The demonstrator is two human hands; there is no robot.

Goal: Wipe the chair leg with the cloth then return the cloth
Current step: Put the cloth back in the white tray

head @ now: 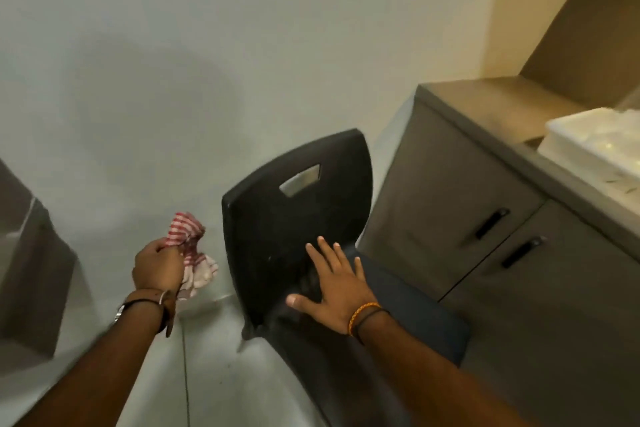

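A black plastic chair (277, 225) with a handle slot in its back stands against the wall, its dark seat running toward the lower right. The legs are hidden beneath the seat. My left hand (157, 267) is shut on a bunched red-and-white striped cloth (188, 246), held in the air just left of the chair back. My right hand (334, 284) hovers with fingers spread over the place where the back meets the seat; I cannot tell whether it touches.
A grey cabinet (460, 211) with two black door handles stands right of the chair, close to the seat. A white tray (588, 146) lies on its top. A grey box-like unit (31, 263) sits at the left. Pale wall and floor lie between.
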